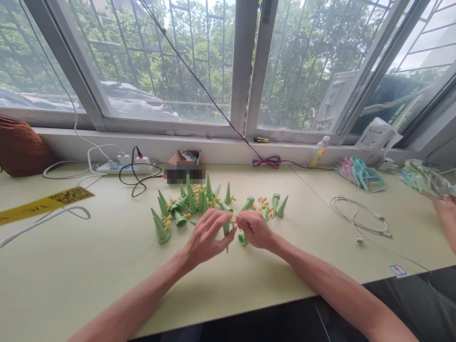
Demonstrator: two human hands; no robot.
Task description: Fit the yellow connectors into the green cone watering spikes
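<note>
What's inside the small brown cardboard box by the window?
Crumpled clear plastic shows in the small brown cardboard box, with a bit of teal; anything beneath is hidden.

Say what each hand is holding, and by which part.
The left hand holds a green spike above its downward-pointing tip. The right hand meets the outer end of a small yellow piece; its exact grip is hidden.

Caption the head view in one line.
Left hand holds a green cone, right hand at its yellow fitting, over a pale table.
</note>
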